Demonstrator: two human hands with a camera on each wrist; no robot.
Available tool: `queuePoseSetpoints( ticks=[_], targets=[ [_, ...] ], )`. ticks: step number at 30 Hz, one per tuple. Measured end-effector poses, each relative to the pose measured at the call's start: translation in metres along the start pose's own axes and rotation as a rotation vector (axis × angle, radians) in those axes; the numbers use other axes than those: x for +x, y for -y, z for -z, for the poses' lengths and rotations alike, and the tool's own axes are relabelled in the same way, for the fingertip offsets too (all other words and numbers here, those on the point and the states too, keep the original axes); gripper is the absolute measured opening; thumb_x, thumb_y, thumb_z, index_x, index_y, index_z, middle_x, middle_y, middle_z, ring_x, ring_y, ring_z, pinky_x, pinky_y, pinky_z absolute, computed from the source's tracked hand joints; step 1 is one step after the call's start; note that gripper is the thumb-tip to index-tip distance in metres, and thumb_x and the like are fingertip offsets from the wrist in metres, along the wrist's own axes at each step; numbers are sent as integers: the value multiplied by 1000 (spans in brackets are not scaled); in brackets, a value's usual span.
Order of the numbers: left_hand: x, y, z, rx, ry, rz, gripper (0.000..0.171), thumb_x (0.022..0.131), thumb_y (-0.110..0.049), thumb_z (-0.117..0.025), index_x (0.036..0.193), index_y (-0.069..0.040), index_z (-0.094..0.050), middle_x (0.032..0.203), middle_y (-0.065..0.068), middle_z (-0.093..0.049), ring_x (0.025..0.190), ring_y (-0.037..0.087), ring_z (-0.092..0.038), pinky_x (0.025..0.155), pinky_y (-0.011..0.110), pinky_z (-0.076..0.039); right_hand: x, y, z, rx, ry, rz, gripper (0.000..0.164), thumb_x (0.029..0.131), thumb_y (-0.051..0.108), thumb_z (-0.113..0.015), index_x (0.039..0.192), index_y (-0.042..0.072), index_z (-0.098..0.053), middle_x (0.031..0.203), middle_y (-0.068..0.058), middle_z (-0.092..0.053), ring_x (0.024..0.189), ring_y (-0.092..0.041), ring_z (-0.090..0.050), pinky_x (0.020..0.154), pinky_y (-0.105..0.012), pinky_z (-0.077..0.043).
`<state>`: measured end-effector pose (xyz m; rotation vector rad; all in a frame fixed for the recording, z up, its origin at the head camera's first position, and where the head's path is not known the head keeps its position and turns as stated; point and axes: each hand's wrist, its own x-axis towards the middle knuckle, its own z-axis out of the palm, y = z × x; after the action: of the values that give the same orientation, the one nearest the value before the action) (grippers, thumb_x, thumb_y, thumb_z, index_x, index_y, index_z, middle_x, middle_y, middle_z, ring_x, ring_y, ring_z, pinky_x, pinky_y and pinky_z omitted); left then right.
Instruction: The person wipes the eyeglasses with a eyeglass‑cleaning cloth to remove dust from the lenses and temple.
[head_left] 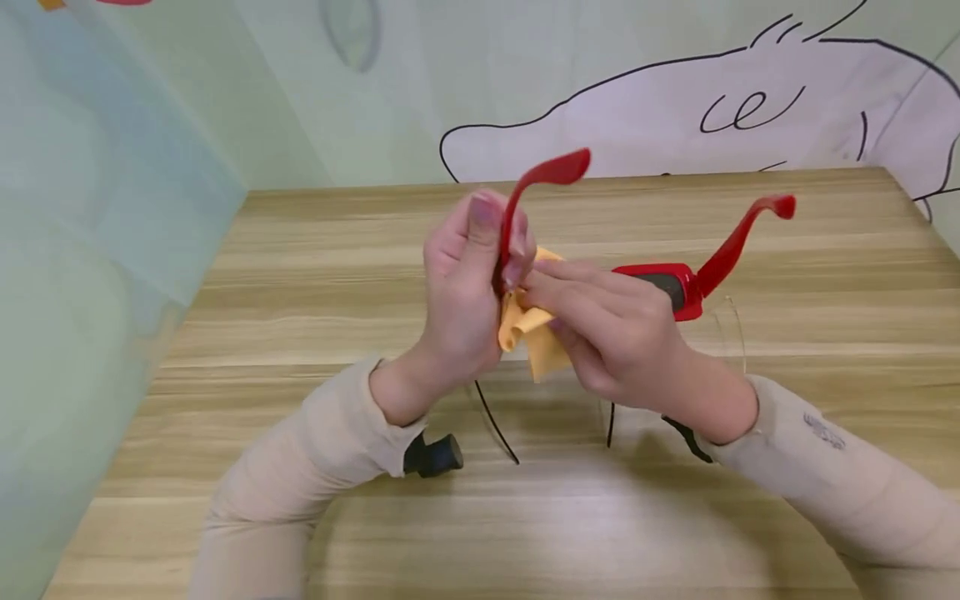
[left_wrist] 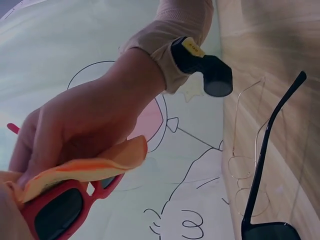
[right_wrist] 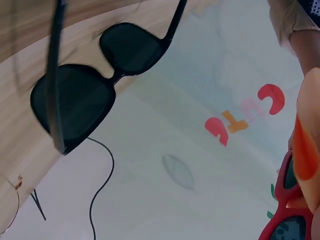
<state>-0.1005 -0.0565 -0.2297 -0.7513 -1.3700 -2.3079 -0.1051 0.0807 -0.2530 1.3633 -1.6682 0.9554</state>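
Red-framed sunglasses (head_left: 667, 288) with dark lenses and spread temples are held up above the table. My left hand (head_left: 461, 292) grips them at one end, beside a raised temple. An orange-yellow cloth (head_left: 551, 354) is pinched in my right hand (head_left: 626, 329) and pressed on the frame near the left fingers. In the left wrist view the cloth (left_wrist: 100, 167) is folded over the top of the red frame (left_wrist: 91, 197), and the right hand (left_wrist: 80, 130) is above it. The hands hide part of the frame and one lens.
Black sunglasses (right_wrist: 75, 107) stand on the wood-grain table (head_left: 585, 533) below the hands, temples toward me. Thin gold wire-rimmed glasses (left_wrist: 234, 125) are beside them. A wall with line drawings (head_left: 600, 108) backs the table. Small black devices (head_left: 438, 456) sit at the wrists.
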Motion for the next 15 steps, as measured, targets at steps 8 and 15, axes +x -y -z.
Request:
queuePoseSetpoints(
  ticks=[8,15],
  targets=[
    [-4,-1,4,25,-12,9,24,90,-36,-50,76,-16,-52,60,-3,-43,51,10,-35,47,20,-28,-4,-11,8,179,35,87,22,95,11,-52,92,-6,-65,90,-14,-69,82,-24,-67,68,-33,-55],
    [-1,0,5,-13,-9,7,25,90,-35,-49,74,-16,-53,59,-3,-43,51,10,-35,48,21,-27,-8,-9,10,-14,33,-10,23,95,13,-51,97,-6,-64,90,-14,-69,81,-29,-68,65,-42,-54]
  ],
)
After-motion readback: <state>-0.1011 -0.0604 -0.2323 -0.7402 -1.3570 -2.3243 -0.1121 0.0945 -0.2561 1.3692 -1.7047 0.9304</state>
